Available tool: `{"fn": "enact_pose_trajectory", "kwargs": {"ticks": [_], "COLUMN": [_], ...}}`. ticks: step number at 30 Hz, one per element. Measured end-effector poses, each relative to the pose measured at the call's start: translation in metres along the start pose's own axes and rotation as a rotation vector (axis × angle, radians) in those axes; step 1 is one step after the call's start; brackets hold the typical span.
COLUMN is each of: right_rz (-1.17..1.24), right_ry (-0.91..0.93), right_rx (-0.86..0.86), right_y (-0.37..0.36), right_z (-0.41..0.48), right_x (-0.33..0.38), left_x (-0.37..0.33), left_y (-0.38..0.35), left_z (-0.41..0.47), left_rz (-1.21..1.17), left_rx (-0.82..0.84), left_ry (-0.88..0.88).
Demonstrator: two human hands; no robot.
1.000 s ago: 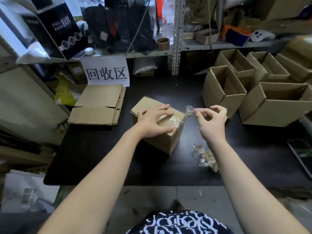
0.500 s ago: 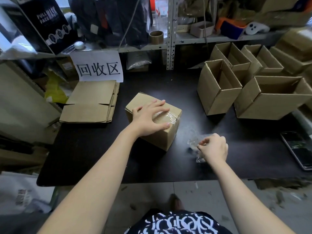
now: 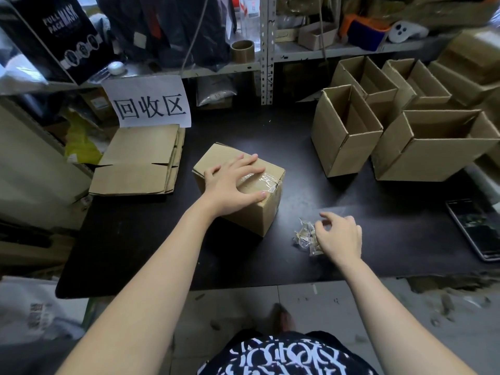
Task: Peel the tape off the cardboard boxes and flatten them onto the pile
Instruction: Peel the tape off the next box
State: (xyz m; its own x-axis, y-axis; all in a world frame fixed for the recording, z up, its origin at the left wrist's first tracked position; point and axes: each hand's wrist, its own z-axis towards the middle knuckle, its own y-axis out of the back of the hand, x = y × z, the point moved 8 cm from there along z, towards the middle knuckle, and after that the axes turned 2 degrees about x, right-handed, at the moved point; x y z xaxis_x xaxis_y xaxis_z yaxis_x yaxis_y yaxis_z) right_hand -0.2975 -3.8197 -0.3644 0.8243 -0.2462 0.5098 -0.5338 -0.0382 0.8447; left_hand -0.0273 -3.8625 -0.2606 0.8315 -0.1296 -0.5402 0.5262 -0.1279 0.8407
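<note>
Near front edge of the bench point(image 3: 162, 239), right of centre: my right hand point(image 3: 339, 236), palm down, fingers loosely curled over a wad of peeled tape point(image 3: 304, 235). The fingertips meet the wad's right side; whether they pinch it or only rest against it I cannot tell.

Centre of the bench: the closed cardboard box point(image 3: 259, 212), standing with one corner turned toward me. My left hand point(image 3: 232, 185) lies flat on its top, fingers straight and spread, thumb along the near top edge, pressing down and gripping nothing.

On the box top: a strip of clear tape point(image 3: 263, 180), wrinkled and not yet peeled. Its long axis runs from under my left fingers out to the box's right top edge, so its outer end faces my right hand. The strip lies up and to the left of that hand, near it but apart. The right hand is the freer one to take it, in my judgement, while the left steadies the box.

Far left of the bench: the pile of flattened cardboard point(image 3: 140, 161), well apart from the box, below a paper sign point(image 3: 151, 104).

Far right: open boxes point(image 3: 343, 139), mouths up, awaiting flattening. A phone point(image 3: 476, 228) lies at the right edge.
</note>
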Motion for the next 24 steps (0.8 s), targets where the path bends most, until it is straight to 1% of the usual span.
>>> {"fn": "enact_pose_trajectory", "kwargs": {"ticks": [1,3,5,8,13,17,21,24], "right_rz": [0.079,0.299,0.485,0.605,0.708,0.71,0.735,0.73], "right_ry": [0.052,0.152,0.239,0.334,0.289,0.249,0.149,0.147], "right_rx": [-0.07,-0.137,-0.121,-0.069,-0.061,-0.037,0.047,0.087], "right_y": [0.009,0.025,0.035,0.041,0.04,0.035,0.026,0.026], "right_z": [0.0,0.0,0.0,0.001,0.004,0.008,0.01,0.01], "right_x": [0.012,0.04,0.072,0.111,0.119,0.117,0.117,0.119], "left_x": [0.0,0.0,0.0,0.0,0.001,0.003,0.005,0.005], "left_y": [0.0,0.0,0.001,0.001,0.001,0.001,0.001,0.001], "left_z": [0.0,-0.001,-0.002,-0.004,-0.007,-0.006,-0.005,-0.003], "left_rz": [-0.001,-0.005,-0.012,-0.001,-0.003,-0.045,-0.056,-0.058], "left_rx": [-0.003,-0.011,-0.016,-0.022,-0.031,-0.032,-0.04,-0.036], "left_ry": [-0.001,-0.006,-0.01,-0.01,0.006,0.031,0.033,0.039]}}
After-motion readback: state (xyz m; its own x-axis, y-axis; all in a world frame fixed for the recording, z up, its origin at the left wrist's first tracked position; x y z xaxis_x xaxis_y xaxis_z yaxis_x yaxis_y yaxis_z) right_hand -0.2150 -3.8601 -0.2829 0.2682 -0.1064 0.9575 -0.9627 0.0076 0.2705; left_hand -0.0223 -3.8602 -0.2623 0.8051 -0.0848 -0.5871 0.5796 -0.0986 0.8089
